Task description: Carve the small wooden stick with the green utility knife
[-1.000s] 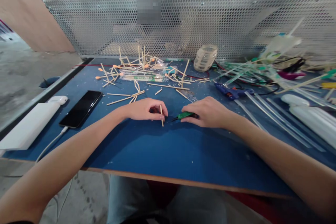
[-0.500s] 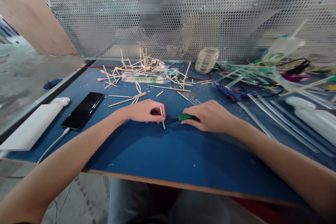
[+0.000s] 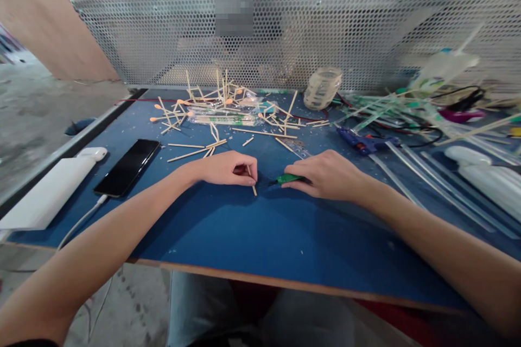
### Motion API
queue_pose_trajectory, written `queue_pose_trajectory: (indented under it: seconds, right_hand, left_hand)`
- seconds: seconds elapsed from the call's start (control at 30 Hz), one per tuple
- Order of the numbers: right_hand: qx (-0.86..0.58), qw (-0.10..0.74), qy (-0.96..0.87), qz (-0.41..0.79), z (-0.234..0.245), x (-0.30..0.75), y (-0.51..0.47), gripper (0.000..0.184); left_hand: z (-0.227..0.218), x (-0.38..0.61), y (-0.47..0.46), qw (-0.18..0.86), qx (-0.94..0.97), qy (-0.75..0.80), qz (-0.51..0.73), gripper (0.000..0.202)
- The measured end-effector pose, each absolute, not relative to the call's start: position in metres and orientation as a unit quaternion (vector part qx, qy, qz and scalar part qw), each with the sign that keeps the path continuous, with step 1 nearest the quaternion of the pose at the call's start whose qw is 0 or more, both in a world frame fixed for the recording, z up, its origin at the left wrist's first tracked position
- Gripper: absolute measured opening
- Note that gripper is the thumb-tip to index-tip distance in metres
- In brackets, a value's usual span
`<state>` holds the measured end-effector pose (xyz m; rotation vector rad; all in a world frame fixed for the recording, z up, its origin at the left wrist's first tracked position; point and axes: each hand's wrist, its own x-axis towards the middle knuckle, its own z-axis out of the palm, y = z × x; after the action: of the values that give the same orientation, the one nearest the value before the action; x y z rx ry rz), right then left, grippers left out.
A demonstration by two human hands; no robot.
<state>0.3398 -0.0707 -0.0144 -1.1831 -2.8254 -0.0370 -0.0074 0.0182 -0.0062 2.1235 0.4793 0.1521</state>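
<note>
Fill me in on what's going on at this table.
The person's left hand pinches a short wooden stick over the blue table. The right hand grips a green-handled tool, its dark tip pointing toward the stick, with no contact visible. Loose sticks lie beyond the left hand. A black phone lies off to the left, and a blue glue gun lies beyond the right hand.

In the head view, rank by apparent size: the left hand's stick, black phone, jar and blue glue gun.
1. Black phone, helped by being nearer the camera.
2. Jar and blue glue gun: one taller, the other longer, too alike to rank.
3. Stick, partly covered by the left hand.
</note>
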Motion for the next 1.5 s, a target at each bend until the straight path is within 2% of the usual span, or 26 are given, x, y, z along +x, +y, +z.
queue_pose_trajectory:
  seconds: [0.33,0.67,1.13,1.5]
  right_hand:
    - [-0.385,0.028,-0.921,-0.059,-0.005,0.335,-0.078,0.062]
    - [-0.386,0.020,-0.920,-0.067,-0.005,0.324,-0.079,0.062]
    - [-0.395,0.003,-0.917,-0.049,-0.004,0.325,-0.079,0.058]
    - [-0.401,-0.015,-0.914,-0.054,0.000,0.320,-0.076,0.059]
  left_hand:
    - [-0.011,-0.003,0.024,0.472,0.863,0.169,0.058,0.029]
    - [-0.010,-0.001,0.026,0.481,0.860,0.167,0.045,0.039]
    - [-0.005,-0.001,0.026,0.475,0.862,0.174,0.030,0.027]
    - [-0.006,-0.001,0.028,0.460,0.872,0.167,0.026,0.037]
